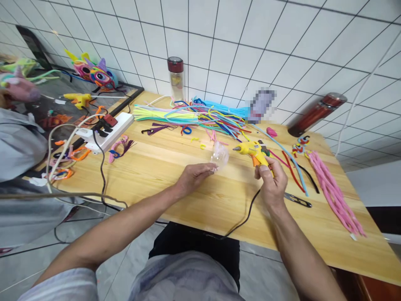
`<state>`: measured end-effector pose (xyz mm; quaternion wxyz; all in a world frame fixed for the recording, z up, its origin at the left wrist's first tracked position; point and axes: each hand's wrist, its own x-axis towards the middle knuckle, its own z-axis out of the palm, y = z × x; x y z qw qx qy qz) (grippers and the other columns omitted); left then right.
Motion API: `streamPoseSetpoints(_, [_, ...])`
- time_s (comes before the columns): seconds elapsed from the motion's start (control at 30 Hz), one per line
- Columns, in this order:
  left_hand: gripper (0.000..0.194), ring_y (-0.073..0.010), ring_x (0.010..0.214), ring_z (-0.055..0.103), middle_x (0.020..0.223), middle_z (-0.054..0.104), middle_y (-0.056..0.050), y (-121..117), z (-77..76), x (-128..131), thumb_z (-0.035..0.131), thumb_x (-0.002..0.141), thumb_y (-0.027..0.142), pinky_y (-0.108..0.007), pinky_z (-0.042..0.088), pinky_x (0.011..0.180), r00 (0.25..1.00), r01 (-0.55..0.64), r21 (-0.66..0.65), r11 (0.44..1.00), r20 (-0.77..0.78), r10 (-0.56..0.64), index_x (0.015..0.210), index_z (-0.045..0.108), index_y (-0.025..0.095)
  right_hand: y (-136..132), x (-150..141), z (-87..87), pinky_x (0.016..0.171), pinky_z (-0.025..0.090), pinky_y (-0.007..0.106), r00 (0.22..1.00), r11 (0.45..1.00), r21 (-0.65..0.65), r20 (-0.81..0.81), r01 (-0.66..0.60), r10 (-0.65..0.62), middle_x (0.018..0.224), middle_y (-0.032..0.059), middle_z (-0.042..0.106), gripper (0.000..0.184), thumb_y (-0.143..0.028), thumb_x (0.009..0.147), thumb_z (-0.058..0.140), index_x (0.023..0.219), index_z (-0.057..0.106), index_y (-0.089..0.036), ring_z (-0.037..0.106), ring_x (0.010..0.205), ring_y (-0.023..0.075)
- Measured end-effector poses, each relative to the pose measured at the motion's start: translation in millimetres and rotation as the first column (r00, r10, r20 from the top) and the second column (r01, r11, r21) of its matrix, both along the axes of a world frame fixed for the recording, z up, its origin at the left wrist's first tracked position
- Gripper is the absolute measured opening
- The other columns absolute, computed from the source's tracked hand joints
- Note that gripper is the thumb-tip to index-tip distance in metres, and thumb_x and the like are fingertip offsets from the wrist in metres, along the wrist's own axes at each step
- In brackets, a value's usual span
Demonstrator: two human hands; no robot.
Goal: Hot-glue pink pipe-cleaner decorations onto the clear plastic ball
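Observation:
My right hand (272, 179) is wrapped round the handle of a yellow hot glue gun (250, 149), its nozzle pointing left. A black cord (249, 215) runs down from the gun over the table's front edge. With its fingers pinched, my left hand (197, 176) grips the lower edge of a clear, rounded plastic piece (220, 155) in front of the nozzle. The nozzle and the plastic are apart. Small yellow bits (202, 146) lie on the table behind the plastic.
Bundled pipe cleaners (175, 115) lie along the back. A power strip (115, 131) with cords sits left, beside another person's sleeve (20, 142). Pink strands (335, 190), a metal craft knife (297, 200) and a red flask (318, 115) are right. A glass bottle (176, 81) stands behind.

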<state>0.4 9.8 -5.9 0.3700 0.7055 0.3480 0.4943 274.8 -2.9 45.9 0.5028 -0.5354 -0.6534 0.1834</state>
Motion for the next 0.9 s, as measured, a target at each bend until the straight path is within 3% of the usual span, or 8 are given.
streamPoseSetpoints(0.1, [0.022, -0.0248, 0.114, 0.079, 0.120, 0.083, -0.008, -3.2, 7.2, -1.0, 0.067, 0.097, 0.036, -0.037, 0.060, 0.106, 0.999, -0.039, -0.081, 0.996, 0.005, 0.040, 0.106, 0.083, 0.023, 4.3, -8.6, 2.1, 0.062, 0.046, 0.031, 0.961, 0.986, -0.096, -0.257, -0.133, 0.104, 0.073, -0.0038, 0.060, 0.028, -0.043, 0.093, 0.062, 0.112, 0.063, -0.023, 0.054, 0.059, 0.0158])
streamPoseSetpoints(0.2, [0.023, -0.0246, 0.110, 0.077, 0.114, 0.083, -0.008, -5.2, 14.3, -2.3, 0.067, 0.095, 0.038, -0.036, 0.056, 0.103, 0.997, -0.052, -0.208, 0.977, 0.036, 0.061, 0.103, 0.080, 0.021, 9.1, -12.9, 4.7, 0.062, 0.045, 0.031, 0.941, 0.968, -0.175, -0.316, -0.181, 0.119, 0.070, -0.0054, 0.057, 0.025, -0.041, 0.088, 0.064, 0.105, 0.063, -0.022, 0.051, 0.057, 0.0142])
streamPoseSetpoints(0.33, [0.018, -0.0209, 0.095, 0.071, 0.094, 0.078, -0.004, 2.3, 13.9, -2.9, 0.064, 0.088, 0.033, -0.032, 0.052, 0.093, 0.972, -0.004, -0.405, 0.914, 0.214, 0.099, 0.091, 0.074, 0.019, 12.2, -8.8, 5.5, 0.058, 0.038, 0.029, 0.974, 0.971, -0.227, -0.224, -0.078, 0.026, 0.063, -0.0065, 0.050, 0.024, -0.044, 0.091, 0.063, 0.100, 0.066, -0.022, 0.045, 0.057, 0.0140])
streamPoseSetpoints(0.53, [0.011, -0.0154, 0.063, 0.055, 0.061, 0.059, -0.002, 21.2, 12.1, -2.4, 0.051, 0.065, 0.017, -0.027, 0.045, 0.067, 0.841, 0.129, -0.575, 0.808, 0.495, 0.218, 0.062, 0.061, 0.018, 15.5, -4.8, -2.1, 0.056, 0.038, 0.028, 0.998, 0.977, -0.212, -0.061, 0.018, -0.031, 0.062, -0.0071, 0.051, 0.027, -0.046, 0.091, 0.063, 0.103, 0.068, -0.022, 0.047, 0.056, 0.0145])
streamPoseSetpoints(0.7, [0.014, -0.0135, 0.055, 0.047, 0.056, 0.052, -0.002, 24.4, 36.4, -4.8, 0.052, 0.069, 0.016, -0.025, 0.040, 0.056, 0.751, 0.225, -0.651, 0.725, 0.590, 0.296, 0.056, 0.058, 0.017, 13.3, -9.1, 7.3, 0.062, 0.044, 0.030, 0.997, 0.983, -0.184, 0.070, -0.005, 0.018, 0.062, -0.0055, 0.059, 0.027, -0.046, 0.095, 0.060, 0.102, 0.070, -0.022, 0.054, 0.058, 0.0156])
streamPoseSetpoints(0.8, [0.017, -0.0122, 0.051, 0.044, 0.055, 0.049, -0.001, 32.5, 52.9, -5.9, 0.052, 0.072, 0.017, -0.024, 0.037, 0.051, 0.736, 0.277, -0.631, 0.725, 0.624, 0.262, 0.056, 0.058, 0.017, 9.1, -12.3, 25.5, 0.062, 0.047, 0.030, 0.992, 0.987, -0.159, 0.120, -0.024, 0.044, 0.073, -0.0020, 0.069, 0.031, -0.047, 0.095, 0.060, 0.108, 0.071, -0.021, 0.060, 0.056, 0.0154])
streamPoseSetpoints(0.9, [0.020, -0.0115, 0.047, 0.042, 0.052, 0.047, -0.002, 46.5, 60.8, -6.5, 0.051, 0.073, 0.016, -0.024, 0.034, 0.049, 0.758, 0.307, -0.617, 0.724, 0.619, 0.206, 0.053, 0.057, 0.016, 7.4, -12.9, 35.4, 0.061, 0.048, 0.031, 0.971, 0.997, -0.075, 0.240, 0.004, 0.014, 0.073, -0.0005, 0.070, 0.036, -0.050, 0.094, 0.061, 0.113, 0.071, -0.021, 0.061, 0.057, 0.0172])
